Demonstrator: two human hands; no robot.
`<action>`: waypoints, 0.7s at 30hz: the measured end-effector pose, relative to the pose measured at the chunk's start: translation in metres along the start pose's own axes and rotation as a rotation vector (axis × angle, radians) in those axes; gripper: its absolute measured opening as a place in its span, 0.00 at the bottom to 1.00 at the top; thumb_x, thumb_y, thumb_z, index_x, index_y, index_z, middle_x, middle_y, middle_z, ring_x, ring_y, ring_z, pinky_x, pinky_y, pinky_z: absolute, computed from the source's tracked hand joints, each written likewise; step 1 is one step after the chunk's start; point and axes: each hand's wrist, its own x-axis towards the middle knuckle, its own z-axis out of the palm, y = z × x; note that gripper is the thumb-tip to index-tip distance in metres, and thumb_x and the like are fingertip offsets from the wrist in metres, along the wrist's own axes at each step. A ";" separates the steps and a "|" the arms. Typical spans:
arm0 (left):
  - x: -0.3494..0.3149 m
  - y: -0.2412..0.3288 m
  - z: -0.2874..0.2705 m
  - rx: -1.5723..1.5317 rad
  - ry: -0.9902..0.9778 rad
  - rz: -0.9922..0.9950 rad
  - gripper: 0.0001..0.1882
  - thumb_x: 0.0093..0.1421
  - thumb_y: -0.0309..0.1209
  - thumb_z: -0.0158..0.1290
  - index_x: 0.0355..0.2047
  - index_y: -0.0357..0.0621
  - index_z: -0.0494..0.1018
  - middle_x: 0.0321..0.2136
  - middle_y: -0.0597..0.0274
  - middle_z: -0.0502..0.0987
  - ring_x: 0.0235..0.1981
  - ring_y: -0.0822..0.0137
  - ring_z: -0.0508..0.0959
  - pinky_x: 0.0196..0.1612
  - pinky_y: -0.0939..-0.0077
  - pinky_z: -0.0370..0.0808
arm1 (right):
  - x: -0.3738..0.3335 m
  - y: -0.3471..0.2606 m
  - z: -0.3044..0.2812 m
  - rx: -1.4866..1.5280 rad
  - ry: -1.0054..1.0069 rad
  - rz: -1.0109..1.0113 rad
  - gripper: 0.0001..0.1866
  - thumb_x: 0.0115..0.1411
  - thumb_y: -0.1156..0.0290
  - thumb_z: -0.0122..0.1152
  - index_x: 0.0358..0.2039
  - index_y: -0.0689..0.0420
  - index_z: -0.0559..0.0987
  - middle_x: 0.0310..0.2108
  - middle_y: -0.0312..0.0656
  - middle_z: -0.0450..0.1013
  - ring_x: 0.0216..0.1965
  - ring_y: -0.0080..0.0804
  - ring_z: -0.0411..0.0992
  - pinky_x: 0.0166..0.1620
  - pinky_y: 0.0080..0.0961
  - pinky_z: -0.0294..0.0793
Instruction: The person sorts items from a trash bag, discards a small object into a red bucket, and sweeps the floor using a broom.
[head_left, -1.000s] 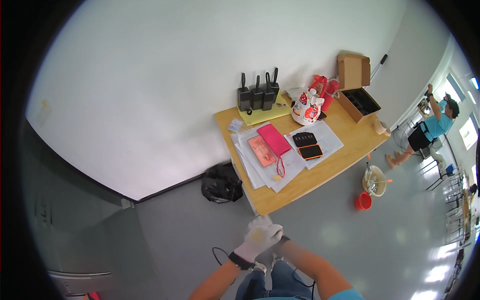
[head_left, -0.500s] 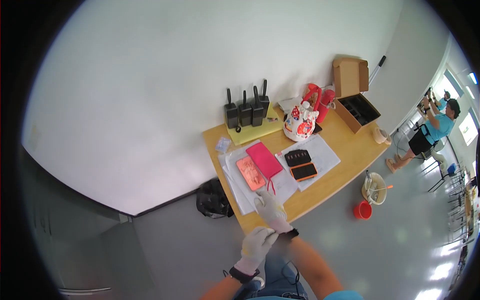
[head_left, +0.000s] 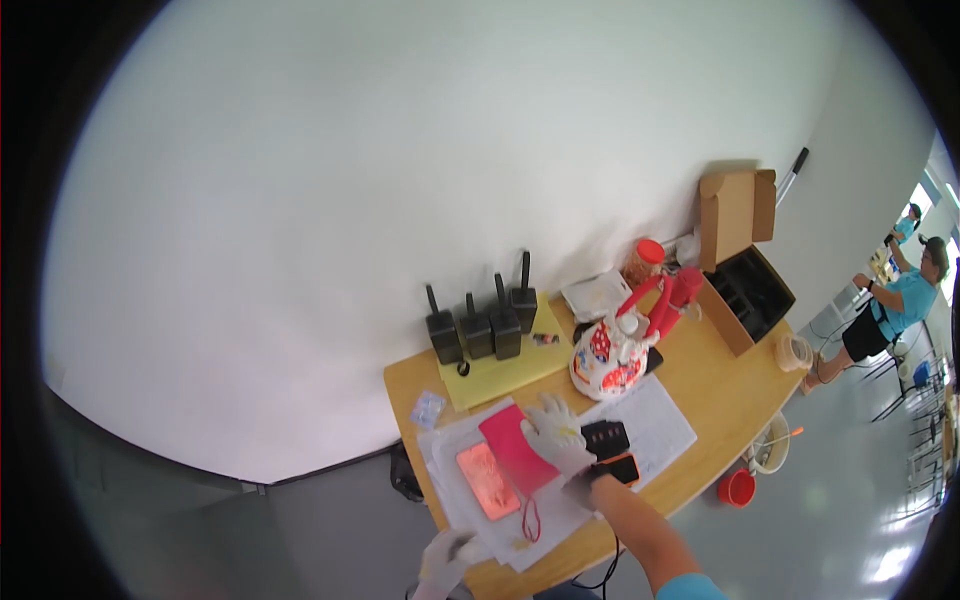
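Note:
My right hand, in a white glove, reaches over the right side of a bright pink flat pouch with a wrist strap. Its fingers are stretched out across the pouch's upper right edge, with nothing visibly held. Left of the pouch lies a coral-pink patterned rectangular item, on white paper sheets. My left hand, gloved too, is low by the table's near left corner, beside the papers. Its fingers look parted and hold nothing I can see. An orange-edged black phone and a black case lie right of my right hand.
Several black box-shaped devices with antennas stand on yellow paper. A white patterned kettle-shaped container, a red bottle and an open cardboard box stand farther right. Buckets sit on the floor; a person stands beyond.
My hands have come apart. The right has moved forward from the table's near edge onto the pink pouch, and the left has shifted left and down. The view has tilted upward.

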 end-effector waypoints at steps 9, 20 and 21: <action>-0.028 0.009 -0.055 -0.174 0.446 -0.517 0.12 0.59 0.27 0.45 0.40 0.35 0.72 0.34 0.62 0.74 0.36 0.71 0.71 0.42 0.76 0.69 | 0.140 0.097 0.066 -0.398 -0.048 0.135 0.19 0.47 0.65 0.53 0.38 0.63 0.76 0.57 0.55 0.55 0.60 0.56 0.48 0.61 0.47 0.45; 0.036 0.011 -0.044 -0.171 0.350 -0.469 0.14 0.58 0.27 0.46 0.43 0.35 0.71 0.34 0.64 0.74 0.36 0.71 0.71 0.43 0.77 0.68 | 0.146 0.102 0.058 -0.382 -0.008 0.080 0.20 0.46 0.67 0.53 0.38 0.66 0.76 0.54 0.54 0.57 0.59 0.54 0.48 0.60 0.46 0.46; 0.042 0.009 -0.043 -0.165 0.310 -0.422 0.13 0.58 0.27 0.46 0.43 0.35 0.71 0.34 0.63 0.74 0.37 0.71 0.71 0.43 0.76 0.68 | 0.153 0.105 0.060 -0.292 -0.077 0.139 0.20 0.45 0.67 0.53 0.38 0.66 0.75 0.54 0.54 0.58 0.59 0.54 0.49 0.60 0.46 0.46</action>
